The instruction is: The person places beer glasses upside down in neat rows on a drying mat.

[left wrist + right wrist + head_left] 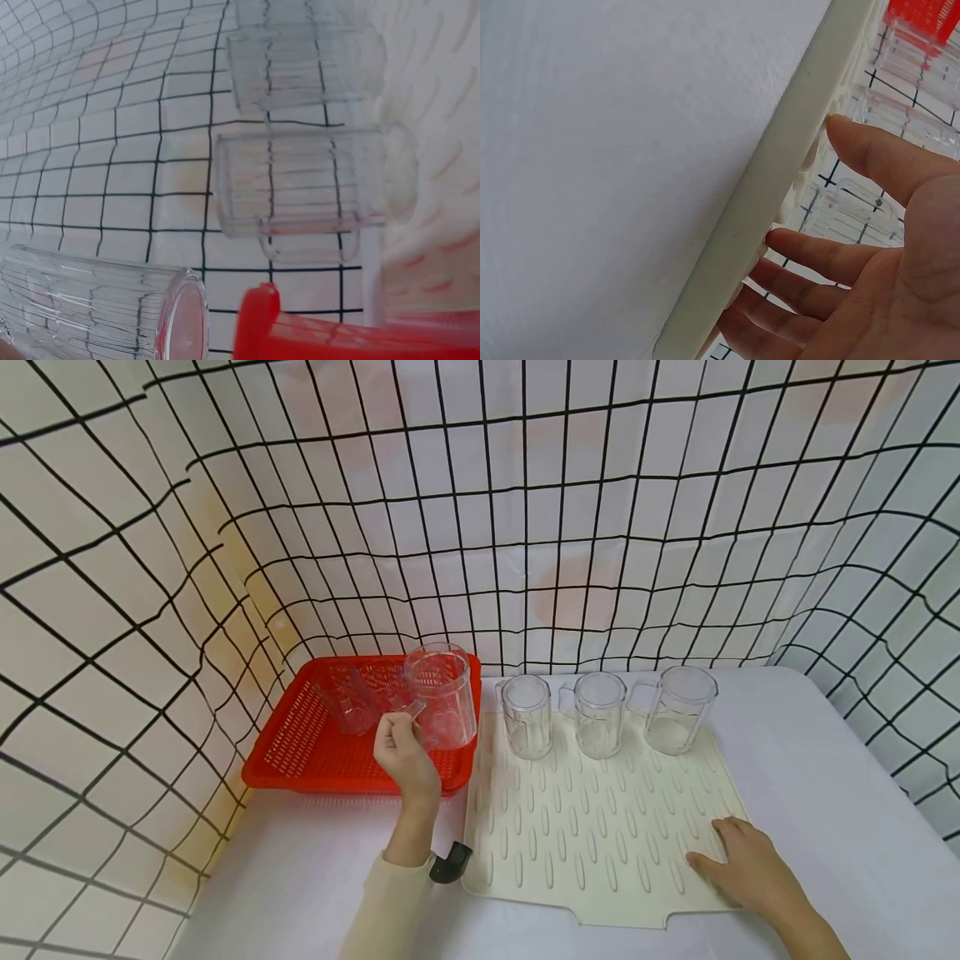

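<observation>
My left hand (405, 756) pinches the handle of a clear glass mug (453, 714), which is held over the right part of a red perforated basket (281, 768). In the left wrist view this mug (97, 304) lies across the lower left, with only a bit of the hand showing. More clear glassware (352, 714) sits inside the basket; its number is hard to tell. My right hand (753, 868) rests at the right front edge of a cream draining mat (558, 893), fingers relaxed; fingertips touch the mat's edge in the right wrist view.
Three clear mugs stand in a row along the mat's back: a left one (528, 731), a middle one (598, 727) and a right one (678, 714), their handles to the left. A black wire grid (525, 489) closes off the back and sides of the white table (300, 877).
</observation>
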{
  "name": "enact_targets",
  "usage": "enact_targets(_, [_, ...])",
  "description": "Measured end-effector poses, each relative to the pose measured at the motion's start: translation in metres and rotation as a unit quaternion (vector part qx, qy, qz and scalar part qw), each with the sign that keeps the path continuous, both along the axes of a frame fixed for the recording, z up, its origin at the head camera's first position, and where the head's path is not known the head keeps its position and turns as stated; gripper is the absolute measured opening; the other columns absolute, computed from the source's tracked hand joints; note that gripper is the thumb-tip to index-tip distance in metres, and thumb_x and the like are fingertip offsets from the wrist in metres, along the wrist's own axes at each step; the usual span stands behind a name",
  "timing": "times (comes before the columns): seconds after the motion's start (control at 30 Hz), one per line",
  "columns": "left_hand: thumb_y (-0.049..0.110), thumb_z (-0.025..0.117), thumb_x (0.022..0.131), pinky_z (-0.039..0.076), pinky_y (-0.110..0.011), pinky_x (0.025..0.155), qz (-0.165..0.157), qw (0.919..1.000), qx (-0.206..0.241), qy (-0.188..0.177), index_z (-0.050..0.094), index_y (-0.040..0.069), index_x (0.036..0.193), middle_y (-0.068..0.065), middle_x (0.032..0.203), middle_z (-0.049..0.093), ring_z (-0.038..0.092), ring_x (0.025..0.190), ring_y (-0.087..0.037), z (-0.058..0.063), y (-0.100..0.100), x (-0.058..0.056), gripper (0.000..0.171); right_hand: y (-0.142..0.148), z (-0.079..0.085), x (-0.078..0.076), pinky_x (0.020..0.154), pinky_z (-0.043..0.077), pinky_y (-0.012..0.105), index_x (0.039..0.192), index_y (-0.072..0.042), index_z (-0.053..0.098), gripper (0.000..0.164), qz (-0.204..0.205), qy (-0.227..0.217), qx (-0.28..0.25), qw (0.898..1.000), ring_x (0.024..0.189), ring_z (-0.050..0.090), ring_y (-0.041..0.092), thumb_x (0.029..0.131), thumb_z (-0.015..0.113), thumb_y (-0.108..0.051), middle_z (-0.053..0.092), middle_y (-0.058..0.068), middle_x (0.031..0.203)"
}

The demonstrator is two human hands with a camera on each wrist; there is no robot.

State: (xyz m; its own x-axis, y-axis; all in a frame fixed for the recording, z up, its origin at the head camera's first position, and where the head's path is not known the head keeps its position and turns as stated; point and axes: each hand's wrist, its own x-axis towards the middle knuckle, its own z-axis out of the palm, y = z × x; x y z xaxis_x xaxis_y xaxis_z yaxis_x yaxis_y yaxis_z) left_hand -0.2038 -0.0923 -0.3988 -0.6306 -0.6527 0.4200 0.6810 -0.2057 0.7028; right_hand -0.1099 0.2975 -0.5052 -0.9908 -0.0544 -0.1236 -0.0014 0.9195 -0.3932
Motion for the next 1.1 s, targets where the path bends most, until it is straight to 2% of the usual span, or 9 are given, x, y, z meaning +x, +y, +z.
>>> enact_targets(0.23, [0.006,0.045,0.09,0.027,-0.019,0.047,-0.032,0.9993,0.012,0.012,0.037,-0.013,0.073,0.001,0.058,0.042,0.033,0.052,-0.009,0.007,0.011,0.013,0.028,0.0,0.0,0.001,0.088,0.037,0.071,0.124,0.022,0.046,0.084,0.0,0.002,-0.002,1.0,0.114,0.037,0.064,0.085,0.069,-0.049,0.039,0.048,0.127])
enact_targets(0.53, [0.008,0.043,0.092,0.03,-0.019,0.047,-0.072,0.9973,-0.007,0.011,0.035,-0.013,0.074,0.001,0.056,0.04,0.031,0.05,-0.011,0.013,0.024,0.029,0.029,0.001,-0.001,0.002,0.088,0.036,0.072,0.124,0.022,0.045,0.085,-0.002,-0.002,-0.004,1.0,0.114,0.036,0.065,0.086,0.068,-0.051,0.038,0.048,0.127])
enact_targets(0.8, [0.006,0.041,0.093,0.026,-0.018,0.046,-0.12,0.992,-0.013,0.036,0.033,-0.011,0.072,0.002,0.056,0.04,0.028,0.051,-0.011,0.018,0.036,0.034,0.028,0.001,0.0,0.002,0.088,0.036,0.072,0.125,0.021,0.045,0.086,-0.007,-0.003,-0.005,1.0,0.115,0.035,0.065,0.085,0.068,-0.051,0.037,0.048,0.128])
enact_targets(1.1, [0.007,0.042,0.09,0.026,-0.018,0.046,-0.157,0.9871,-0.025,0.023,0.035,-0.007,0.069,-0.001,0.057,0.035,0.03,0.052,-0.01,0.018,0.051,0.036,0.026,0.001,0.0,0.001,0.087,0.036,0.073,0.125,0.021,0.046,0.086,-0.004,0.004,-0.009,1.0,0.115,0.035,0.065,0.085,0.068,-0.051,0.038,0.048,0.128])
